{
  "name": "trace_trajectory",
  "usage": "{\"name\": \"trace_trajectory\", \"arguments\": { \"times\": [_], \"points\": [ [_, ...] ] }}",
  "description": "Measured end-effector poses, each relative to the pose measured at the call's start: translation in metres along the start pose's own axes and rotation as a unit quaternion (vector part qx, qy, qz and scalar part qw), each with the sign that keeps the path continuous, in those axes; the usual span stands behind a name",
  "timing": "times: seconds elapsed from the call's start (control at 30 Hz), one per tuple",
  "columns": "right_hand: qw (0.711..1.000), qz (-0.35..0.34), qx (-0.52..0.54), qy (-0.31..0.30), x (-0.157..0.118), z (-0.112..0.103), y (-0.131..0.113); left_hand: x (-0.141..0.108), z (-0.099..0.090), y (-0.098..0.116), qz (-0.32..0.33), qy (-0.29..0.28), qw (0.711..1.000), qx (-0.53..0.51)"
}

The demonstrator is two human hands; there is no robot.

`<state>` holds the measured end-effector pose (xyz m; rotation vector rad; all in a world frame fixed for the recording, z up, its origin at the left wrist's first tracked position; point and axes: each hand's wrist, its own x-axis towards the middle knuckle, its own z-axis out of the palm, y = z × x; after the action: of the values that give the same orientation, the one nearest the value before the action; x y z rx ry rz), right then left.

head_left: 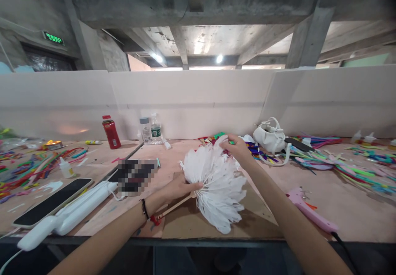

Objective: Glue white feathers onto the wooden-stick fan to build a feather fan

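A white feather fan (219, 184) spreads out above a brown cardboard sheet (176, 225) at the table's front edge. Its wooden handle (177, 206) slants down to the left and ends in a red piece with a tassel (155, 220). My left hand (182, 187) is closed round the base of the feathers, thumb on top. At the fan's upper edge, my right hand (233, 145) pinches the tip of one feather.
A pink glue gun (312, 211) with a cord lies at right. Phones (52, 200), a white device (83, 211) and a glue bottle (66, 168) are at left. Behind stand a red bottle (111, 132), clear bottles (156, 130) and a white bag (269, 136). Colourful strips (349, 167) lie right.
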<state>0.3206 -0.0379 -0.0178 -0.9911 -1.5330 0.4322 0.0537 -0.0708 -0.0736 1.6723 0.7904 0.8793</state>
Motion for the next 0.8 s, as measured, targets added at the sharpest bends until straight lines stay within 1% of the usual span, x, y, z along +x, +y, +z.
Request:
{"name": "trace_trajectory", "arguments": {
  "times": [0.07, 0.1, 0.13, 0.17, 0.23, 0.27, 0.3, 0.37, 0.4, 0.43, 0.47, 0.5, 0.53, 0.6, 0.67, 0.73, 0.8],
  "points": [
    [0.999, 0.011, 0.011, 0.032, 0.001, -0.011, -0.006, 0.004, -0.003, -0.004, 0.018, 0.01, 0.999, 0.027],
    [0.999, 0.014, 0.019, 0.042, 0.001, -0.015, -0.011, 0.007, -0.005, -0.006, 0.031, 0.026, 0.998, 0.045],
    [0.998, 0.014, 0.027, 0.048, 0.0, -0.018, -0.017, 0.009, -0.007, -0.006, 0.049, 0.061, 0.995, 0.066],
    [0.998, 0.014, 0.037, 0.05, -0.002, -0.02, -0.024, 0.011, -0.01, -0.005, 0.072, 0.107, 0.988, 0.089],
    [0.997, 0.001, 0.058, 0.045, -0.013, -0.017, -0.04, 0.011, -0.015, 0.001, 0.115, 0.197, 0.965, 0.129],
    [0.997, -0.015, 0.065, 0.036, -0.021, -0.014, -0.047, 0.009, -0.016, 0.006, 0.128, 0.223, 0.956, 0.142],
    [0.996, -0.044, 0.07, 0.018, -0.032, -0.01, -0.054, 0.006, -0.015, 0.011, 0.133, 0.227, 0.954, 0.145],
    [0.992, -0.118, 0.04, -0.036, -0.06, 0.002, -0.065, -0.003, -0.008, 0.021, 0.116, 0.183, 0.97, 0.107],
    [0.987, -0.146, 0.015, -0.063, -0.077, 0.008, -0.068, -0.009, -0.002, 0.026, 0.1, 0.155, 0.98, 0.068],
    [0.981, -0.175, -0.009, -0.086, -0.095, 0.015, -0.07, -0.015, 0.005, 0.029, 0.074, 0.129, 0.989, -0.016],
    [0.974, -0.198, -0.04, -0.101, -0.113, 0.022, -0.071, -0.02, 0.012, 0.032, 0.055, 0.115, 0.988, -0.088],
    [0.969, -0.217, -0.054, -0.104, -0.13, 0.028, -0.07, -0.026, 0.02, 0.034, 0.045, 0.111, 0.984, -0.131],
    [0.963, -0.239, -0.057, -0.111, -0.145, 0.034, -0.068, -0.031, 0.027, 0.035, 0.042, 0.11, 0.982, -0.147],
    [0.957, -0.249, -0.074, -0.13, -0.17, 0.041, -0.061, -0.038, 0.038, 0.036, 0.039, 0.124, 0.982, -0.14],
    [0.958, -0.245, -0.086, -0.118, -0.185, 0.042, -0.054, -0.042, 0.046, 0.035, 0.043, 0.137, 0.981, -0.132],
    [0.97, -0.224, -0.068, -0.064, -0.191, 0.037, -0.05, -0.045, 0.052, 0.032, 0.053, 0.135, 0.982, -0.12],
    [0.983, -0.178, -0.035, 0.002, -0.19, 0.03, -0.049, -0.048, 0.058, 0.029, 0.061, 0.109, 0.988, -0.095]
  ]
}}
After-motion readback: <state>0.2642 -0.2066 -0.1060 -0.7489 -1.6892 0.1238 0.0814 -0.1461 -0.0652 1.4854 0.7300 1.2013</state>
